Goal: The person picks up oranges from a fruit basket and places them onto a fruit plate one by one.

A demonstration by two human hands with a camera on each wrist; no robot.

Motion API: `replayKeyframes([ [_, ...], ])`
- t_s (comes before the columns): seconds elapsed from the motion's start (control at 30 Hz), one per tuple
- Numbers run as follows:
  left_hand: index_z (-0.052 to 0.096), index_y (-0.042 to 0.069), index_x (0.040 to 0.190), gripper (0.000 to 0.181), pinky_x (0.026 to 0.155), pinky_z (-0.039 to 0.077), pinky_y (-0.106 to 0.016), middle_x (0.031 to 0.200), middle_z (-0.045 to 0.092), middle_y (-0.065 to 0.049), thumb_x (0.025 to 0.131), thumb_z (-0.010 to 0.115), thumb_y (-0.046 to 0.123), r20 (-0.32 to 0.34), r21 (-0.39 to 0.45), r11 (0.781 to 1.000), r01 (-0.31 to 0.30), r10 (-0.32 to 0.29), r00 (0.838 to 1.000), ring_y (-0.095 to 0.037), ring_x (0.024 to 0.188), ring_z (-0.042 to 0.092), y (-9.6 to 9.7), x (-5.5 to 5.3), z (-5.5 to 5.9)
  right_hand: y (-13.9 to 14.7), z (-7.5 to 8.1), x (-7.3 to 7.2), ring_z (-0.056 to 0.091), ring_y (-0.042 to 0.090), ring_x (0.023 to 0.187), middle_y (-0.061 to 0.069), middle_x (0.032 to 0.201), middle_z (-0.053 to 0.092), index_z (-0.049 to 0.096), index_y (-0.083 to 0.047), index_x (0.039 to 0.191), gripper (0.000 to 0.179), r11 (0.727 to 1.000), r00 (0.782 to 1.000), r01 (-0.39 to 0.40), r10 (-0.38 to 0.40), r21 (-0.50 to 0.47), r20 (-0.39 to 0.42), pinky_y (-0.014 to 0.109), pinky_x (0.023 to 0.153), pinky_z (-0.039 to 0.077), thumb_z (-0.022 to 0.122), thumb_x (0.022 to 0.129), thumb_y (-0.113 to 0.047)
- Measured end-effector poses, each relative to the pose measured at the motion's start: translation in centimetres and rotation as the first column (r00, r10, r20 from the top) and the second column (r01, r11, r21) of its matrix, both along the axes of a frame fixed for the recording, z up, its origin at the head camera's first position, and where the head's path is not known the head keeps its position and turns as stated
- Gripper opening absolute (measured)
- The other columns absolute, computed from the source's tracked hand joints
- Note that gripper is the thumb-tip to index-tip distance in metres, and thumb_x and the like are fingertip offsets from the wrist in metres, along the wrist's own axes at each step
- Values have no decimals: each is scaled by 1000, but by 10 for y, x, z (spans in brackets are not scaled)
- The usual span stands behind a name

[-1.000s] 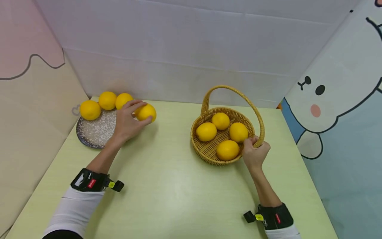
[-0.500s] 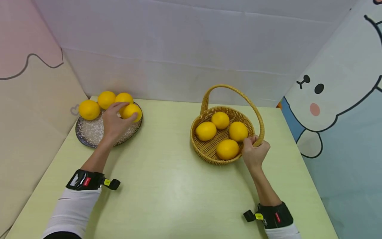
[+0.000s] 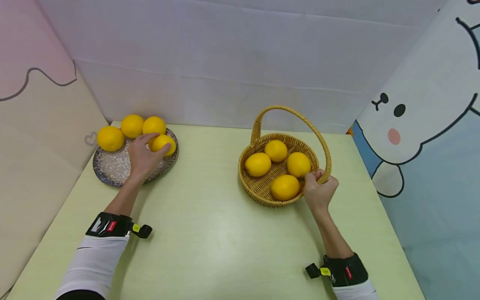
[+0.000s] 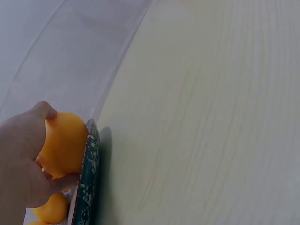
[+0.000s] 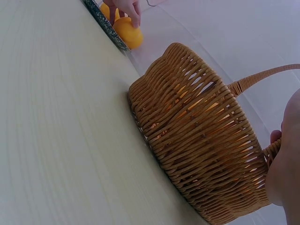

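My left hand point(image 3: 144, 155) grips a lemon point(image 3: 163, 144) between thumb and fingers at the right side of a speckled plate point(image 3: 112, 171). The left wrist view has this lemon point(image 4: 64, 143) just inside the plate's dark rim point(image 4: 89, 183). Three other yellow lemons sit along the plate's far left and back edge, one of them a lemon point(image 3: 110, 138) at the left. My right hand point(image 3: 320, 189) holds the handle point(image 3: 325, 154) of a wicker basket point(image 3: 268, 202) near its base. Several lemons lie inside, including a front lemon point(image 3: 285, 187).
The pale table point(image 3: 210, 241) bears both plate and basket, with bare surface between them. A white backdrop point(image 3: 210, 100) stands right behind the table's far edge. Printed panels rise on the left and right.
My left hand has carried the lemon leftward from beyond the plate's right edge to over the plate, then slightly lower. My right hand stays on the basket handle.
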State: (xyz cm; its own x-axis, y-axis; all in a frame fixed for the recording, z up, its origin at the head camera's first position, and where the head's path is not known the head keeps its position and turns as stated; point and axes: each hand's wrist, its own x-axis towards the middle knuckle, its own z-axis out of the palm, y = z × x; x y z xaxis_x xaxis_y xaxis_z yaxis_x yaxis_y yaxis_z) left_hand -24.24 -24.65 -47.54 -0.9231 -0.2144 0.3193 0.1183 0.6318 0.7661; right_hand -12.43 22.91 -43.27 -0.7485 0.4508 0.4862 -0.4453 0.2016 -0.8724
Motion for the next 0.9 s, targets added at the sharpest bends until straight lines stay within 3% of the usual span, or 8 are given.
replayKeyframes([
  [0.37,67,1,137,65,104,33,-58,135,61,-22,88,78,42,31,23,1000,-14,13,999,-37,125,48,4,-5,-4,1,-3,-1,24,-2,35,-15,44,34,35,4,50,39,1000,1000,-1,1,12,-16,19,30,13,47,83,21],
  [0.6,66,0,138,67,98,37,-54,132,59,-24,89,78,44,27,21,1000,-20,19,999,-37,118,48,7,-7,-2,1,-3,-2,23,0,36,-14,44,33,34,4,50,38,1000,1000,0,1,11,-11,19,30,13,47,82,21],
  [0.9,63,0,141,70,101,35,-59,139,53,-27,89,78,45,50,-7,1000,-16,16,999,-42,126,44,9,-5,1,1,-2,-1,24,-1,36,-14,44,34,35,2,50,39,1000,1000,2,-1,11,-10,18,30,13,47,82,20],
])
